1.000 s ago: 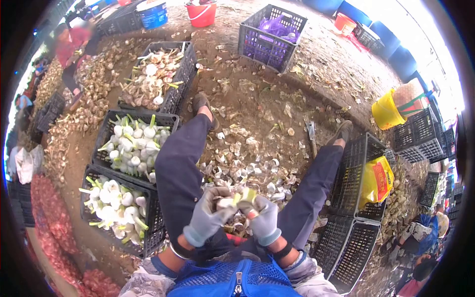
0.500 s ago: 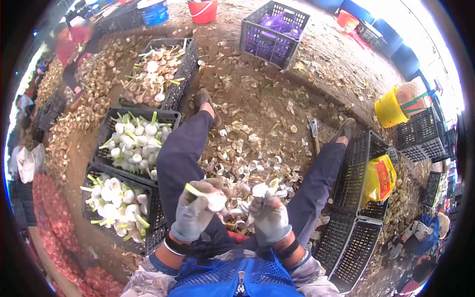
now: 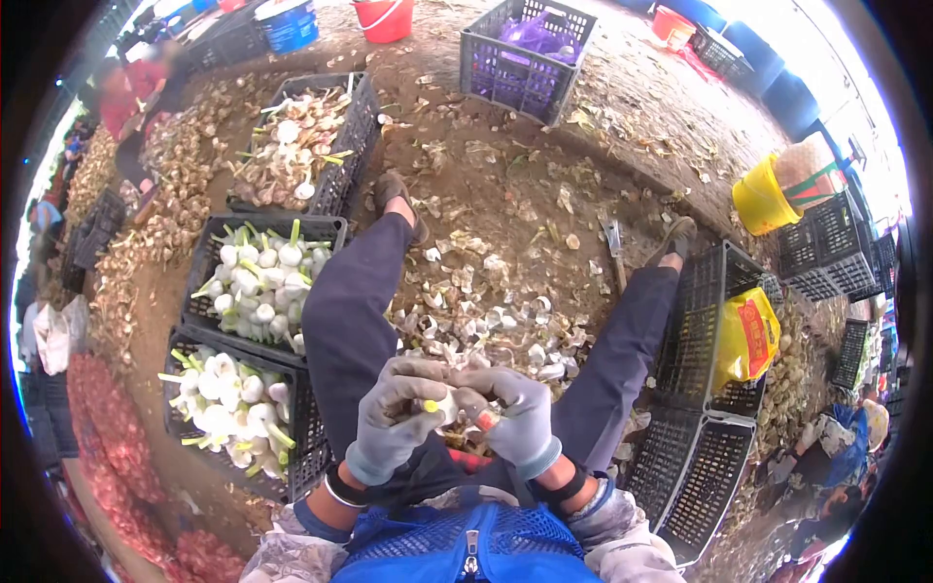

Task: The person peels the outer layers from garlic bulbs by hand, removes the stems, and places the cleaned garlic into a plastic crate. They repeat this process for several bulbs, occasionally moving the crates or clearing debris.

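Observation:
My left hand (image 3: 397,418), in a grey-white glove, is closed around a garlic bulb (image 3: 447,408) whose cut green stem end points toward me. My right hand (image 3: 515,413), gloved too, has its fingers curled and pressed against the same bulb from the right. A reddish patch shows at its thumb. Fingers cover much of the bulb. Both hands meet above my lap, over loose garlic skins (image 3: 486,325) on the ground between my legs.
Left of me, two black crates hold clean white garlic (image 3: 262,282) (image 3: 228,394); another holds unpeeled garlic (image 3: 301,136). At right stand black crates (image 3: 705,476) and a yellow bag (image 3: 748,335). A metal-headed tool (image 3: 615,255) lies near my right foot. A person (image 3: 136,107) sits far left.
My hands were apart, the left holding the bulb and the right beside a white piece. Now they have come together on the bulb, with its stem end turned toward me.

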`<action>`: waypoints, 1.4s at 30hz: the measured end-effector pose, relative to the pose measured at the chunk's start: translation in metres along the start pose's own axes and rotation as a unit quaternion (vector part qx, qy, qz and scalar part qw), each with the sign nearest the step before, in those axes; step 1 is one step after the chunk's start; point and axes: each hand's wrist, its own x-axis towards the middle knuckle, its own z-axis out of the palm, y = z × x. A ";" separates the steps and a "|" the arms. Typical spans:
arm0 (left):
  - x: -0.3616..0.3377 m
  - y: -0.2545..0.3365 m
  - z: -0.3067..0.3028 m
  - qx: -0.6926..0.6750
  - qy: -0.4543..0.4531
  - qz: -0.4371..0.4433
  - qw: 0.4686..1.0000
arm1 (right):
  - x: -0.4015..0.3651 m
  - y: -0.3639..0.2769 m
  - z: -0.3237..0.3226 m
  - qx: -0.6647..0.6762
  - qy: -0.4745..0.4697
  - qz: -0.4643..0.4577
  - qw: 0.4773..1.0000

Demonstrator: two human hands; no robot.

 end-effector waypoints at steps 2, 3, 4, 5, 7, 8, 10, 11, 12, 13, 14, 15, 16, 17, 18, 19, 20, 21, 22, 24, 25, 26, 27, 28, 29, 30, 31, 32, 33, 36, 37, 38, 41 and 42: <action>0.001 0.000 0.000 0.010 -0.005 0.017 1.000 | -0.001 -0.005 0.002 -0.067 0.023 -0.029 0.997; 0.002 -0.001 -0.001 0.013 -0.010 0.024 1.000 | -0.002 -0.006 0.003 -0.100 0.033 -0.044 0.993; 0.003 -0.002 -0.002 0.017 -0.015 0.031 0.999 | -0.003 -0.003 0.004 -0.122 0.033 -0.030 0.991; 0.004 -0.004 -0.004 -0.028 -0.015 0.028 0.999 | -0.003 0.003 0.005 -0.145 0.034 -0.016 0.989; 0.007 -0.007 -0.010 -0.117 -0.014 0.022 0.993 | -0.007 0.014 0.006 -0.161 -0.003 0.016 0.987; 0.010 -0.007 -0.007 -0.207 0.003 0.033 0.978 | -0.011 0.019 0.004 -0.156 -0.041 0.032 0.986; 0.014 -0.003 -0.018 -0.320 0.083 -0.033 0.943 | -0.019 0.016 -0.002 -0.156 -0.165 0.087 0.970; 0.017 -0.005 -0.028 -0.370 0.115 -0.060 0.920 | -0.024 0.013 -0.004 -0.101 -0.186 0.099 0.972; 0.019 -0.008 -0.036 -0.437 0.158 -0.098 0.880 | -0.028 0.011 -0.006 -0.048 -0.206 0.111 0.971; 0.021 -0.009 -0.039 -0.443 0.144 -0.112 0.878 | -0.031 0.012 -0.008 0.005 -0.225 0.122 0.967; 0.024 -0.010 -0.039 -0.449 0.128 -0.128 0.875 | -0.032 0.013 -0.011 0.012 -0.229 0.132 0.965; 0.026 -0.010 -0.037 -0.456 0.111 -0.146 0.871 | -0.025 0.013 -0.012 -0.054 -0.203 0.056 0.976; 0.025 -0.014 -0.032 -0.473 0.101 -0.151 0.862 | -0.013 0.013 -0.015 -0.120 -0.175 -0.020 0.977; 0.023 -0.019 -0.027 -0.489 0.090 -0.158 0.853 | -0.006 0.014 -0.016 -0.186 -0.143 -0.095 0.967; 0.021 -0.020 -0.022 -0.489 0.093 -0.161 0.852 | -0.009 0.014 -0.013 -0.103 -0.104 0.017 0.989; 0.020 -0.019 -0.017 -0.488 0.098 -0.164 0.852 | -0.007 0.013 -0.009 0.035 -0.078 0.112 0.990; 0.019 -0.016 -0.011 -0.447 0.095 -0.159 0.875 | -0.003 0.008 -0.004 0.173 -0.051 0.203 0.962; 0.018 -0.016 -0.007 -0.399 0.108 -0.163 0.896 | 0.001 0.005 0.000 0.305 -0.022 0.289 0.907; 0.016 -0.016 -0.004 -0.350 0.121 -0.166 0.914 | 0.004 0.005 0.003 0.302 -0.059 0.277 0.910; 0.016 -0.009 0.008 -0.221 0.155 -0.177 0.946 | 0.002 0.010 0.019 0.294 -0.042 0.201 0.934; 0.015 -0.006 0.010 -0.198 0.160 -0.163 0.953 | -0.001 0.014 0.025 0.290 -0.032 0.163 0.943; 0.012 -0.004 0.012 -0.174 0.163 -0.148 0.960 | -0.002 0.024 0.027 0.175 -0.026 0.075 0.981; 0.009 -0.005 0.013 -0.151 0.166 -0.135 0.965 | -0.003 0.023 0.027 0.212 -0.023 0.128 0.968; 0.006 -0.012 0.009 -0.148 0.165 -0.119 0.968 | -0.005 0.019 0.027 0.249 -0.019 0.181 0.951; 0.007 -0.013 0.006 -0.043 0.139 -0.072 0.987 | -0.006 0.018 0.027 0.285 -0.017 0.233 0.930; 0.009 -0.013 0.005 0.061 0.110 -0.023 0.992 | -0.006 0.017 0.029 0.262 -0.021 0.217 0.940; 0.008 -0.014 0.005 0.082 0.105 -0.021 0.991 | -0.005 0.016 0.031 0.238 -0.024 0.199 0.950; 0.007 -0.014 0.005 0.102 0.101 -0.019 0.990 | -0.003 0.016 0.031 0.213 -0.027 0.181 0.960; 0.006 -0.015 0.005 0.122 0.096 -0.018 0.988 | -0.002 0.015 0.027 0.232 -0.041 0.207 0.949; 0.008 -0.015 -0.002 0.089 0.090 0.006 0.992 | 0.004 0.019 0.010 0.311 -0.095 0.302 0.896; 0.006 -0.018 -0.004 0.113 0.098 0.020 0.989 | 0.002 0.018 0.011 0.271 -0.076 0.276 0.919; 0.006 -0.018 -0.005 0.136 0.106 0.033 0.984 | -0.001 0.013 0.014 0.230 -0.057 0.250 0.939; 0.009 -0.006 0.001 0.249 0.100 0.089 0.959 | -0.007 0.007 0.027 0.037 0.000 0.049 0.998; 0.009 -0.004 0.003 0.292 0.091 0.111 0.945 | -0.010 0.010 0.028 -0.065 0.006 -0.018 0.998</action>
